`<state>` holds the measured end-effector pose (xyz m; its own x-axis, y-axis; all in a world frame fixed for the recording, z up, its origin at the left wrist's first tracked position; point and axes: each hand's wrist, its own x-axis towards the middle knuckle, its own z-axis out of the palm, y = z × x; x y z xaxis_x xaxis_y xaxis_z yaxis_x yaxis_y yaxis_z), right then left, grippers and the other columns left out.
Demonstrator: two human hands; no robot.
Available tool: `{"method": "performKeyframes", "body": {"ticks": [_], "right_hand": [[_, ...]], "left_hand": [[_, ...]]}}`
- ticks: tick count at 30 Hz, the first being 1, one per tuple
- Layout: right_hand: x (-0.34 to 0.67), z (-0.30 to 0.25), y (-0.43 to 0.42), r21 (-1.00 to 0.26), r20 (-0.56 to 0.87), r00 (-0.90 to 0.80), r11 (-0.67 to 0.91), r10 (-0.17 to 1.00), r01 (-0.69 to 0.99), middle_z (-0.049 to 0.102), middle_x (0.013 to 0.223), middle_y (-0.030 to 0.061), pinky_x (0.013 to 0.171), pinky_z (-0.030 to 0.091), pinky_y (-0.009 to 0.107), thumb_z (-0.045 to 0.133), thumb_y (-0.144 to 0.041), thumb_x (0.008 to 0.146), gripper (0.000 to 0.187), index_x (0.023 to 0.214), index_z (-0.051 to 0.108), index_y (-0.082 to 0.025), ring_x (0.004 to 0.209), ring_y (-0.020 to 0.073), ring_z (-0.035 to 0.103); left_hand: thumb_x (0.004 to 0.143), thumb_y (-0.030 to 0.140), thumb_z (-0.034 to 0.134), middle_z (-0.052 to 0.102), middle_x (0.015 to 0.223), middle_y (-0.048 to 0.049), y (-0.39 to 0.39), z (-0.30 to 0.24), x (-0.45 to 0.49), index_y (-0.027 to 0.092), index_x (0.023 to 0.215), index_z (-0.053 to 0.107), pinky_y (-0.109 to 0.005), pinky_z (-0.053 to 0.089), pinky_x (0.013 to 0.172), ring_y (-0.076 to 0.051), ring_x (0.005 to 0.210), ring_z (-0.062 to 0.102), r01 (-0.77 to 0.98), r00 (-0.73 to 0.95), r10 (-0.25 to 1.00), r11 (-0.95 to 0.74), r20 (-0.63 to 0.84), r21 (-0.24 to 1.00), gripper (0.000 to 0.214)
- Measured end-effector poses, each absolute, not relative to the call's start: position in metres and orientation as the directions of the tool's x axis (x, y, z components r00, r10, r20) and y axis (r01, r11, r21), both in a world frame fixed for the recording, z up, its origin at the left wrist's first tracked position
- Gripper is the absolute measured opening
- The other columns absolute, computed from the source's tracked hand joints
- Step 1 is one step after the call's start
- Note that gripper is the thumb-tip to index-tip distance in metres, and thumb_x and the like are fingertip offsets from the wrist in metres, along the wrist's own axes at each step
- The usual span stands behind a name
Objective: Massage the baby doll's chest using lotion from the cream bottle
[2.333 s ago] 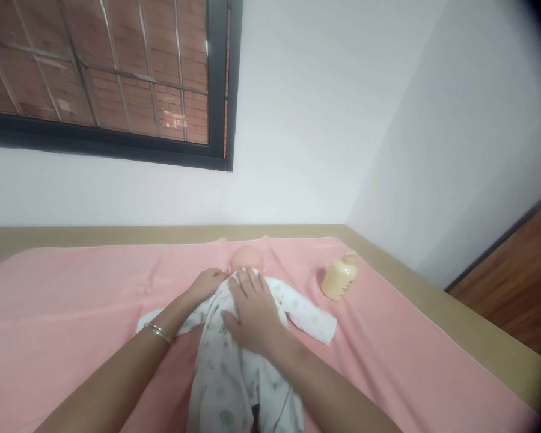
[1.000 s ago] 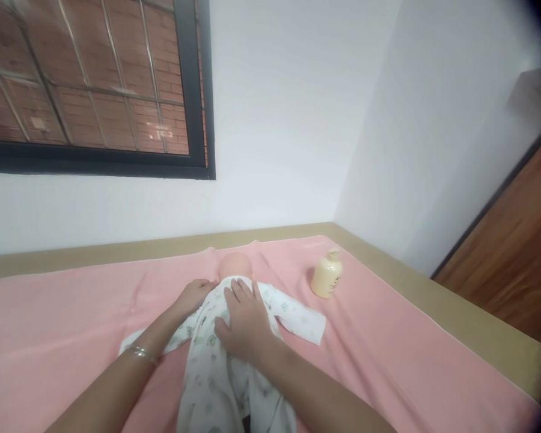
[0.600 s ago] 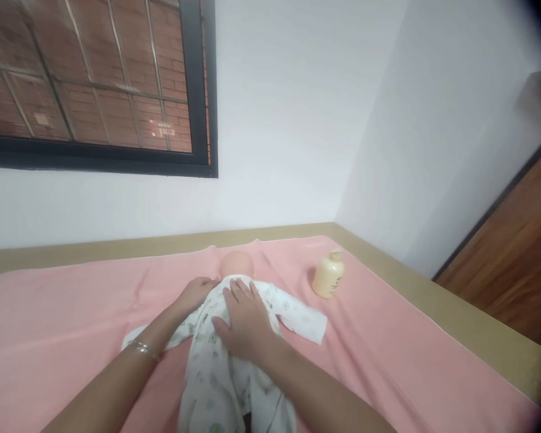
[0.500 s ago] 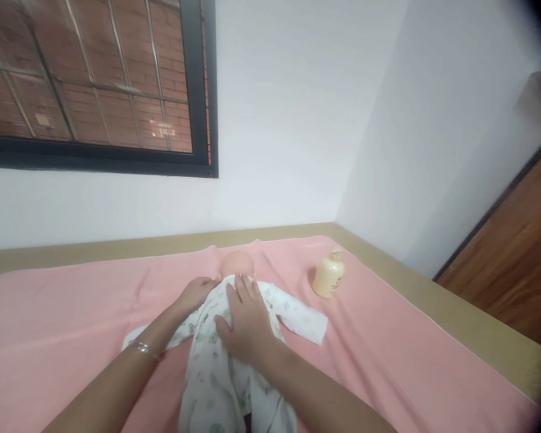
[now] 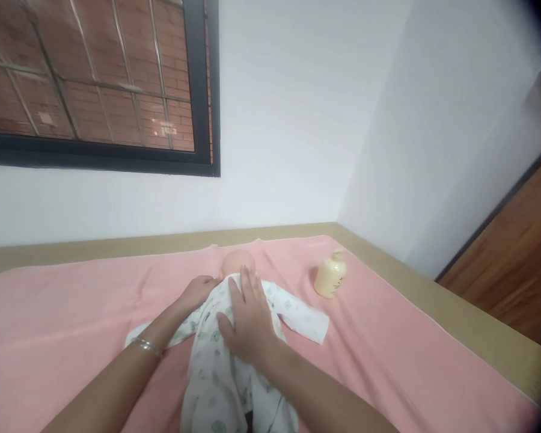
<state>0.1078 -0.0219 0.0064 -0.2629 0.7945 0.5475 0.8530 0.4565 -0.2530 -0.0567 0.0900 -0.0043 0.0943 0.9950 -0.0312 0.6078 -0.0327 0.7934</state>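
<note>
A baby doll lies on its back on a pink towel, dressed in a white printed sleepsuit. My right hand rests flat on the doll's chest, fingers stretched toward the neck. My left hand, with a bracelet at the wrist, curls over the suit at the doll's shoulder; its fingertips are tucked out of sight. One sleeve lies spread to the right.
A cream pump bottle stands on the towel right of the doll. The tan bed edge runs along white walls, with a barred window at upper left and a wooden door at the right.
My right hand has slid a little up the doll's chest toward the neck. The left hand has stayed at the shoulder.
</note>
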Motion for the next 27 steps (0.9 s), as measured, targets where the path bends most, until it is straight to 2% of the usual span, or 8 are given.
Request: {"method": "performKeyframes", "body": {"ticks": [2,5,9,11,15,19,23,27], "right_hand": [[0.108,0.006,-0.021,-0.245,0.538,-0.275,0.461,0.797,0.853,0.025,0.147,0.0149,0.110,0.015,0.053,0.036,-0.046,0.090,0.064,0.142,0.027,-0.011,0.138,0.0296,0.013],[0.107,0.007,-0.020,-0.241,0.485,-0.315,0.471,0.816,0.849,0.035,0.143,0.0137,0.110,0.018,0.051,0.034,-0.046,0.091,0.057,0.137,0.036,-0.013,0.136,0.0268,0.020],[0.110,0.013,-0.021,-0.216,0.576,-0.257,0.447,0.776,0.868,0.021,0.149,0.0161,0.110,0.016,0.052,0.039,-0.043,0.089,0.064,0.141,0.029,-0.008,0.138,0.0296,0.010],[0.114,0.017,-0.019,-0.164,0.557,-0.351,0.514,0.753,0.842,0.024,0.148,0.0157,0.111,0.016,0.050,0.038,-0.044,0.089,0.065,0.142,0.027,-0.009,0.138,0.0280,0.013],[0.124,0.023,-0.010,-0.105,0.424,-0.543,0.635,0.725,0.766,0.036,0.143,0.0122,0.111,0.019,0.045,0.032,-0.046,0.092,0.056,0.138,0.035,-0.013,0.136,0.0226,0.021],[0.128,0.026,-0.008,-0.081,0.463,-0.535,0.635,0.707,0.769,0.032,0.145,0.0135,0.112,0.016,0.045,0.037,-0.043,0.091,0.059,0.140,0.029,-0.011,0.136,0.0235,0.019],[0.129,0.032,-0.012,-0.053,0.415,-0.616,0.693,0.670,0.719,0.040,0.140,0.0083,0.112,0.017,0.041,0.034,-0.032,0.092,0.044,0.132,0.041,-0.016,0.133,0.0196,0.026],[0.129,0.038,-0.013,-0.064,0.473,-0.568,0.669,0.673,0.740,0.032,0.144,0.0114,0.111,0.017,0.045,0.038,-0.035,0.090,0.053,0.137,0.034,-0.013,0.135,0.0233,0.021]], "left_hand": [[0.066,0.054,0.051,0.055,0.054,-0.0012,0.090,-0.005,-0.057,0.015,0.055,0.057,-0.026,0.032,0.051,-0.016,0.056,0.048,0.608,0.097,0.995,-0.046,-0.016,0.793,0.041],[0.065,0.054,0.051,0.055,0.053,-0.0009,0.090,-0.006,-0.057,0.015,0.056,0.057,-0.026,0.032,0.051,-0.016,0.055,0.047,0.592,0.098,0.995,-0.047,-0.014,0.805,0.041],[0.066,0.053,0.050,0.055,0.054,-0.0017,0.090,-0.006,-0.057,0.015,0.055,0.056,-0.025,0.032,0.051,-0.016,0.056,0.048,0.597,0.107,0.994,-0.048,-0.020,0.801,0.040],[0.067,0.053,0.050,0.056,0.056,-0.0020,0.090,-0.006,-0.058,0.015,0.055,0.056,-0.025,0.032,0.051,-0.016,0.057,0.048,0.604,0.118,0.993,-0.061,-0.014,0.794,0.040],[0.070,0.052,0.046,0.054,0.055,-0.0013,0.093,-0.008,-0.058,0.015,0.057,0.056,-0.025,0.031,0.051,-0.016,0.056,0.047,0.620,0.139,0.990,-0.073,-0.018,0.781,0.041],[0.071,0.050,0.046,0.055,0.056,-0.0018,0.096,-0.011,-0.059,0.015,0.056,0.056,-0.025,0.032,0.052,-0.016,0.057,0.048,0.636,0.140,0.990,-0.080,-0.013,0.767,0.039],[0.069,0.053,0.047,0.055,0.056,-0.0012,0.096,-0.013,-0.060,0.015,0.057,0.056,-0.025,0.032,0.051,-0.016,0.056,0.047,0.602,0.142,0.990,-0.076,-0.013,0.795,0.041],[0.066,0.052,0.050,0.054,0.054,-0.0010,0.095,-0.011,-0.060,0.016,0.055,0.055,-0.026,0.033,0.051,-0.017,0.056,0.048,0.586,0.132,0.991,-0.058,-0.024,0.808,0.038]]}}
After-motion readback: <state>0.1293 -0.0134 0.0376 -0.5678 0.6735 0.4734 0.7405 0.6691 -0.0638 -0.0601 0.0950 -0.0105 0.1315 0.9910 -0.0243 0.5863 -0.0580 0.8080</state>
